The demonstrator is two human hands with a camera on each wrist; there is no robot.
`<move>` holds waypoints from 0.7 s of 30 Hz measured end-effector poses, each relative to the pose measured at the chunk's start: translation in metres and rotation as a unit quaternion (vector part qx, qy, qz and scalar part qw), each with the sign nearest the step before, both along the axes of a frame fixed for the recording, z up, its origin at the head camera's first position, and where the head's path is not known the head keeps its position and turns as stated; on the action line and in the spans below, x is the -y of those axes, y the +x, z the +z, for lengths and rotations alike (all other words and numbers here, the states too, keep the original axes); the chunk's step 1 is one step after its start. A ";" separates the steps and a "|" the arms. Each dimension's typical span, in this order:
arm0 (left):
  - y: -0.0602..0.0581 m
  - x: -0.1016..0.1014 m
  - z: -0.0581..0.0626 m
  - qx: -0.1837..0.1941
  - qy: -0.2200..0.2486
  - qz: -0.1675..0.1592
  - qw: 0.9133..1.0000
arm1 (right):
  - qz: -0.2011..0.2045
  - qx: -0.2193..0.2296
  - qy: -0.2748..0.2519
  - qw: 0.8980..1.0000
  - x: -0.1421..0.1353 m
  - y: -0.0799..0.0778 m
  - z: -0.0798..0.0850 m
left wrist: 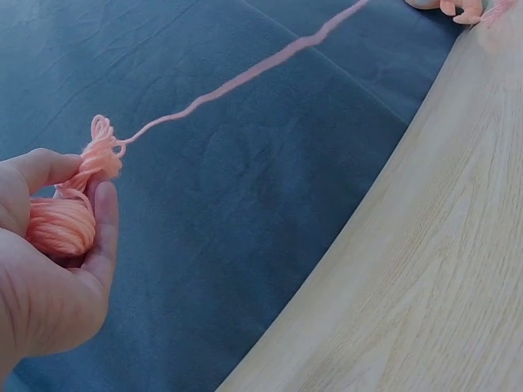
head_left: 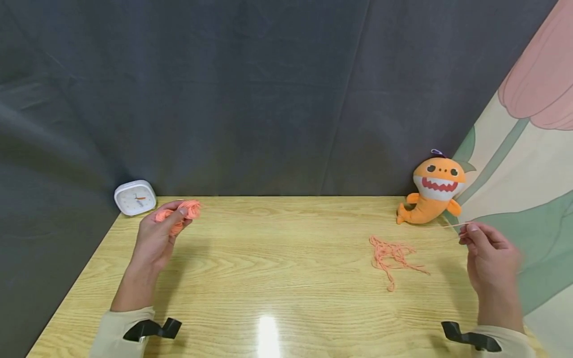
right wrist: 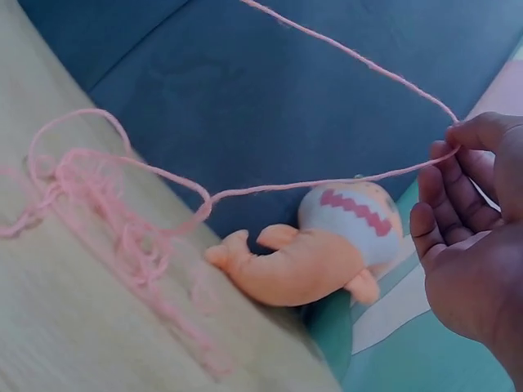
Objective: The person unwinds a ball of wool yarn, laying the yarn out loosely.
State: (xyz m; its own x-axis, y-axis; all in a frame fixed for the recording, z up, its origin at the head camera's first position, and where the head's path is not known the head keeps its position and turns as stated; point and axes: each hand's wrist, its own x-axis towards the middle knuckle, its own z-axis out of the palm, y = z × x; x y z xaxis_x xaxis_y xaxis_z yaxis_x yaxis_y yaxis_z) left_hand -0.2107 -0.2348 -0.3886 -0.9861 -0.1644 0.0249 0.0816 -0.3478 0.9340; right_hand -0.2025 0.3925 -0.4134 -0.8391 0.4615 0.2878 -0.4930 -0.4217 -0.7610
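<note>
My left hand [head_left: 154,238] grips a bundle of coral yarn [left wrist: 64,224] above the left part of the table, thumb and fingers curled round it. From the bundle's looped top a single strand [left wrist: 237,82] runs off to the upper right in the left wrist view. Far to the right, my right hand [head_left: 492,256] pinches the yarn strand [right wrist: 359,61] between thumb and fingertips. Another length drops from that pinch to a loose, tangled pile of yarn [head_left: 394,256] lying on the table, left of the right hand.
An orange shark plush [head_left: 434,191] stands at the back right of the wooden table [head_left: 277,258], just beyond the right hand. A white clock [head_left: 136,198] sits at the back left corner. Dark curtain [head_left: 250,99] hangs behind; a floral cloth [head_left: 537,164] covers the right side.
</note>
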 end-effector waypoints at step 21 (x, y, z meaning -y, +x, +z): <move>0.000 -0.003 -0.001 -0.004 -0.013 -0.021 1.000 | 0.082 0.241 0.495 0.831 0.020 -0.023 -0.051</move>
State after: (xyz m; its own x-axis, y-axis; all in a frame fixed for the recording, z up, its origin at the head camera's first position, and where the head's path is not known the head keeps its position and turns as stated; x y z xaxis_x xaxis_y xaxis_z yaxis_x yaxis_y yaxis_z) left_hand -0.2105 -0.2321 -0.3894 -0.9919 -0.1217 0.0359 0.0741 -0.3266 0.9423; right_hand -0.2252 0.3726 -0.4643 -0.9953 0.0663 0.0703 -0.0283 0.4961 -0.8678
